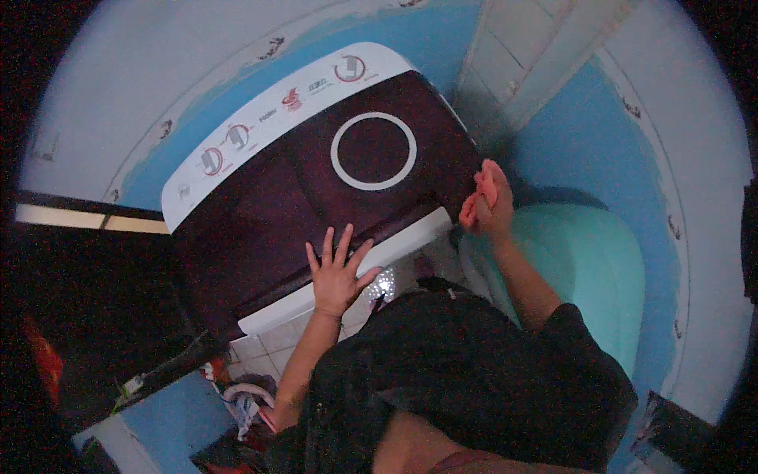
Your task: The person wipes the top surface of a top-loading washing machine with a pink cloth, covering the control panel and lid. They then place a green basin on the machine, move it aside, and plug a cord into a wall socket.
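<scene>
A twin-tub Haier washing machine [254, 237] with a dark maroon top and a white control panel [290, 109] stands before me. One of its lids bears a white ring [336, 151]. My left hand [337, 278] rests with spread fingers at the machine's front edge, over the white strip, and holds nothing. At the machine's right side, my right hand [497, 207] grips a crumpled pink cloth [487, 183]. Part of the cloth hangs below the fingers, close to the maroon side edge.
A large turquoise plastic tub [598, 260] stands at the right against the blue wall [562, 136]. Pale tiles [281, 338] cover the floor below the machine. A container with cloths [249, 400] stands at the lower left. A tiled column [503, 47] rises behind the machine.
</scene>
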`<state>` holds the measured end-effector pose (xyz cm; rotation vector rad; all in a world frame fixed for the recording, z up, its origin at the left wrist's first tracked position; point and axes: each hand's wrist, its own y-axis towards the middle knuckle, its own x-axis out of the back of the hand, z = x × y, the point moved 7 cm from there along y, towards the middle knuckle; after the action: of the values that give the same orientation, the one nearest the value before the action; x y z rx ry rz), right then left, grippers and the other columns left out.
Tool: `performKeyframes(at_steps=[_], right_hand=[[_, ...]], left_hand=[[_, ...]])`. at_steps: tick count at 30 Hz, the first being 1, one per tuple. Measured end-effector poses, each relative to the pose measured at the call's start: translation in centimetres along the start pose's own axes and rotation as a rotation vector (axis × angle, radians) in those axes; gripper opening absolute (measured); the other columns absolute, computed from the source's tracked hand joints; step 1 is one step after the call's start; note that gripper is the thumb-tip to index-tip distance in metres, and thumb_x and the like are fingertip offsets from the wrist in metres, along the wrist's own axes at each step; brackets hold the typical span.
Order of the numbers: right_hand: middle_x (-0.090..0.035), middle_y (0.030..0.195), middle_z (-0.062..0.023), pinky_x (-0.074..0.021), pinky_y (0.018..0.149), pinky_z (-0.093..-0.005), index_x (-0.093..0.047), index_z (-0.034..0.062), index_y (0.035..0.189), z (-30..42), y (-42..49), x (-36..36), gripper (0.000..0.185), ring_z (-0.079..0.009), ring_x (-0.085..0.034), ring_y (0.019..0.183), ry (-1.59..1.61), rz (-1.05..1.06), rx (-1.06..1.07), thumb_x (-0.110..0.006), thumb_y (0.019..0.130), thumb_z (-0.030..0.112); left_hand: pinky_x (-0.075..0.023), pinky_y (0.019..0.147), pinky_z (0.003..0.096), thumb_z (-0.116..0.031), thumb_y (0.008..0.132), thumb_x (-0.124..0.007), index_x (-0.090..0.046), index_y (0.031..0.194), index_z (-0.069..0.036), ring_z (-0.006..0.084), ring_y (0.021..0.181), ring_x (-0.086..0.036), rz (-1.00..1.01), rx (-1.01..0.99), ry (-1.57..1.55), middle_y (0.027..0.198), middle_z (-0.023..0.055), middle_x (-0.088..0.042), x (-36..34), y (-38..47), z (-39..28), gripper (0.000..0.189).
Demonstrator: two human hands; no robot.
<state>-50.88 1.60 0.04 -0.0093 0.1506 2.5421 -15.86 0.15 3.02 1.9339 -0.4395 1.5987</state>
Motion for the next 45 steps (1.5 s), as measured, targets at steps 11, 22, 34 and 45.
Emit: performKeyframes(at_steps=[11, 22, 34, 45], right_hand=[[-0.060, 0.137, -0.0121, -0.0447, 0.106, -0.0465, -0.061, 0.0085, 0.133, 4.2, -11.7, -19.4, 0.059, -0.0338, -0.055, 0.128, -0.635, 0.883, 0.590, -0.070, 0.075, 0.011], [-0.046, 0.148, -0.0206, -0.0284, 0.119, -0.0486, -0.043, 0.0040, 0.146, 5.8, -7.7, -29.3, 0.070, -0.0390, -0.040, 0.141, -0.194, 1.023, 0.503, -0.070, 0.082, 0.010], [-0.042, 0.153, -0.0220, -0.0265, 0.118, -0.0563, -0.042, 0.0033, 0.150, 3.0, -5.9, -21.5, 0.059, -0.0387, -0.041, 0.142, -0.571, 0.901, 0.540, -0.060, 0.095, 0.019], [-0.046, 0.151, -0.0188, -0.0263, 0.120, -0.0553, -0.045, 0.0035, 0.147, 2.4, -6.6, -22.6, 0.056, -0.0386, -0.042, 0.141, -0.873, 0.848, 0.604, -0.059, 0.097, 0.023]], left_hand=[[-0.0166, 0.118, 0.0659, -0.056, 0.079, -0.073, -0.053, 0.142, -0.014, 0.0313, 0.149, -0.032, 0.079, 0.086, -0.187, 0.160, 0.0076, -0.038, -0.7, -0.8, 1.5, 0.078], [-0.0314, 0.116, 0.0503, -0.012, 0.094, -0.058, -0.051, 0.141, -0.007, 0.0430, 0.136, -0.044, -0.574, 0.492, -0.410, 0.144, 0.0213, -0.050, 5.9, -0.8, 3.9, 0.048], [-0.0229, 0.117, 0.0626, -0.041, 0.095, -0.059, -0.054, 0.142, -0.014, 0.0391, 0.144, -0.034, -0.236, 0.441, 0.062, 0.153, 0.0144, -0.043, 0.5, 7.2, 8.8, 0.054], [-0.0304, 0.114, 0.0603, -0.028, 0.094, -0.057, -0.049, 0.144, -0.008, 0.0482, 0.138, -0.038, -0.437, 0.177, 0.224, 0.153, 0.0240, -0.039, -0.1, 22.5, 20.8, 0.055]])
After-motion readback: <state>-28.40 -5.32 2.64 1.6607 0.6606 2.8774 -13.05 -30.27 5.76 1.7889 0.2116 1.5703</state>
